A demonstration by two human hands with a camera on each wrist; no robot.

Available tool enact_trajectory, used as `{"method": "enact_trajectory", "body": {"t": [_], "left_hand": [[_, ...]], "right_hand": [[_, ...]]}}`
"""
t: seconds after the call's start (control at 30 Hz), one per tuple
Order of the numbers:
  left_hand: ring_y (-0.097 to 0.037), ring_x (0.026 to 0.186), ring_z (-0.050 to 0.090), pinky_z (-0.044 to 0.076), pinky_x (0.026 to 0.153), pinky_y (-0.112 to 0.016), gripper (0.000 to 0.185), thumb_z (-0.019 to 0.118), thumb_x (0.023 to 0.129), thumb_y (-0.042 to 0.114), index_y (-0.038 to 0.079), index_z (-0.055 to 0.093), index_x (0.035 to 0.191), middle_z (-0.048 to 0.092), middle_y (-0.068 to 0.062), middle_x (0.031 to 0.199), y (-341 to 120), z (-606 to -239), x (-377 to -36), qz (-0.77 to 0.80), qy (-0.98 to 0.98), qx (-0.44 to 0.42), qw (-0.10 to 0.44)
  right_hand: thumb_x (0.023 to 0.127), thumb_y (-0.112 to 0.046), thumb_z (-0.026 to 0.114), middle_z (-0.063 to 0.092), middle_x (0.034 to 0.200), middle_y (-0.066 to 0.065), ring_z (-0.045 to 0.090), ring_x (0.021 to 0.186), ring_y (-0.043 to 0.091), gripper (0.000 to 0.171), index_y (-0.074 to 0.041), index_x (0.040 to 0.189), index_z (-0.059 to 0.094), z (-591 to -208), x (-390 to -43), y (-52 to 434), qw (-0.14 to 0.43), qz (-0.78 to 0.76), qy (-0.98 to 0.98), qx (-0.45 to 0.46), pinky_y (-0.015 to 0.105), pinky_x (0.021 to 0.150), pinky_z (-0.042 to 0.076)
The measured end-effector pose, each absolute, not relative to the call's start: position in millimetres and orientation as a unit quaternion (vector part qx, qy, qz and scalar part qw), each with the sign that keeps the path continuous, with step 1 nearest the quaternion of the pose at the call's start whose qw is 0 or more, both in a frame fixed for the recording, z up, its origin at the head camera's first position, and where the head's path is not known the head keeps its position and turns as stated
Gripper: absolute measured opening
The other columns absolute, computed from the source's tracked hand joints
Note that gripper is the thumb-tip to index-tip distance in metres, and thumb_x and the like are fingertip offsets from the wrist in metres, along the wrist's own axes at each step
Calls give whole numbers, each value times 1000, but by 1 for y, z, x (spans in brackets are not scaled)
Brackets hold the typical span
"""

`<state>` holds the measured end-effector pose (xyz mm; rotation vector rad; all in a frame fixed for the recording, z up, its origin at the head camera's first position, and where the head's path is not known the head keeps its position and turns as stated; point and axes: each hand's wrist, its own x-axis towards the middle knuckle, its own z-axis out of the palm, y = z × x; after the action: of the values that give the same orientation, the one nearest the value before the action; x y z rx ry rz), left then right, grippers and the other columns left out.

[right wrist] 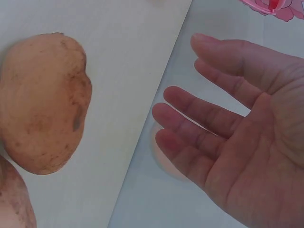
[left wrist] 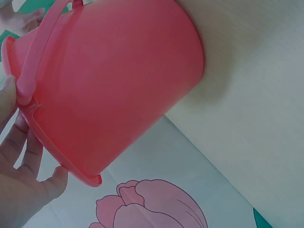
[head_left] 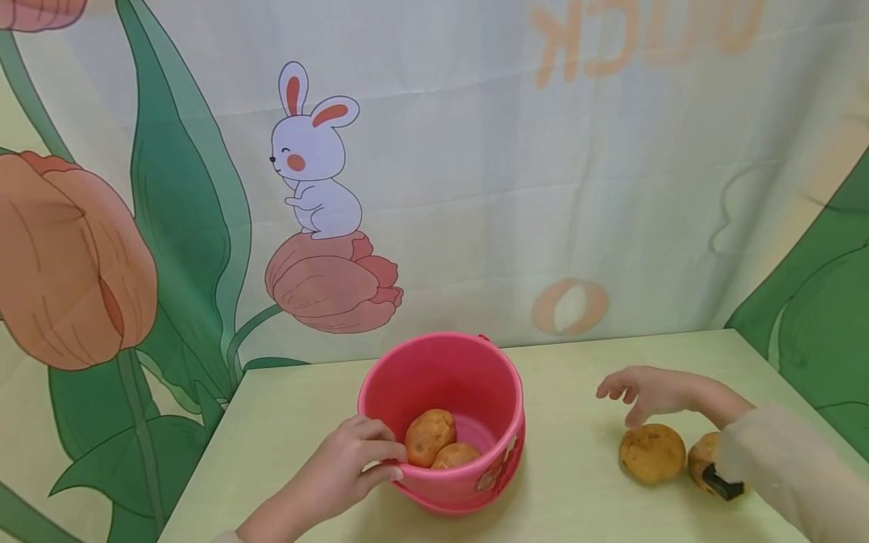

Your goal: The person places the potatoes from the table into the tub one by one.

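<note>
A pink plastic bucket (head_left: 468, 377) stands on the pale table (head_left: 570, 498) with two potatoes inside, one (head_left: 429, 437) on the left and one (head_left: 455, 455) beside it. My left hand (head_left: 353, 464) grips the bucket's near-left rim (left wrist: 28, 95), thumb over the edge. My right hand (head_left: 641, 392) hovers open, fingers spread, just above and behind a loose potato (head_left: 652, 452) on the table. The right wrist view shows that potato (right wrist: 42, 104) beside the open palm (right wrist: 237, 137). Another potato (head_left: 704, 458) lies partly hidden behind my right sleeve.
A printed cloth backdrop with a rabbit (head_left: 315, 158) and tulips hangs right behind the table. The table's left edge runs diagonally near my left arm. A small dark object (head_left: 722, 483) shows at my right wrist.
</note>
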<state>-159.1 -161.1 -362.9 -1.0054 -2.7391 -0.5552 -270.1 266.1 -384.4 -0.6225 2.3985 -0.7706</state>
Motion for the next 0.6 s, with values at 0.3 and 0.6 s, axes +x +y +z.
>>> {"method": "enact_trajectory", "body": {"t": [0.3,0.6], "left_hand": [[-5,85,48,47,73,-23,16,71,72,25,23,70,88,59,11,83,-161,-363,-159,-188,-918,-338,85],[-5,86,47,47,73,-23,17,71,72,24,24,70,89,58,12,84,-161,-362,-158,-193,-924,-324,67]], "right_hand": [[69,-4,69,51,115,18,49,102,38,47,-5,113,53,-399,-270,276,283,-296,886,-218,48,83,43],[66,-3,70,52,112,19,48,102,40,47,-5,111,54,-407,-270,282,279,-293,891,-206,50,81,43]]}}
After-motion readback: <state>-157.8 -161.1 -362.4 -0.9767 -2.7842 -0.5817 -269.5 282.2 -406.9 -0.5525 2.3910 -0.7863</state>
